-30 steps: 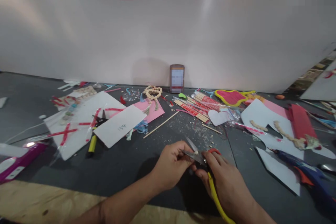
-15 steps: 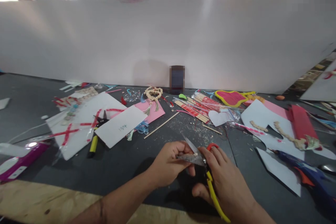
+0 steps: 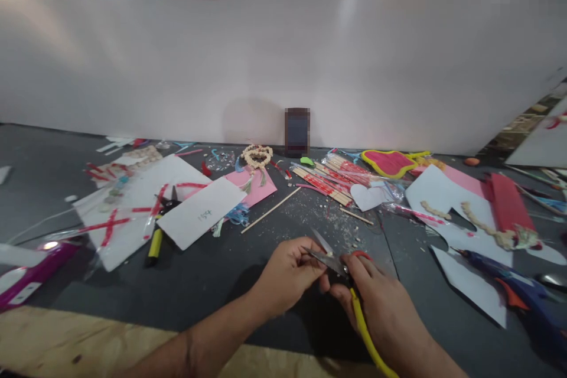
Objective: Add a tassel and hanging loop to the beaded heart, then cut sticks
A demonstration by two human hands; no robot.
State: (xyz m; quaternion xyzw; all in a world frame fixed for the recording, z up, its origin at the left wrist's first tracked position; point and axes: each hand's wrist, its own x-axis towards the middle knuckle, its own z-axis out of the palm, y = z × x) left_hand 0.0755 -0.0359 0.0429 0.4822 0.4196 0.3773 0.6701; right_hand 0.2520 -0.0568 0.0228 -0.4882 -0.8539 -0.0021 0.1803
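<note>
My right hand grips a pair of scissors with red and yellow handles, low in the middle of the view. The metal blades stand apart and point up and left. My left hand is pinched right at the blades on something too small to make out. Both hands hover just over the dark grey table, amid pale crumbs and shavings.
White cards, pink paper, a bead wreath and a bundle of wooden sticks lie beyond the hands. A blue glue gun lies right, a purple tool left. A white board stands behind, with a small dark box against it.
The scissor blades narrowed slightly and my right hand's fingers drew back in around the handles. My left hand kept its pinch at the blades.
</note>
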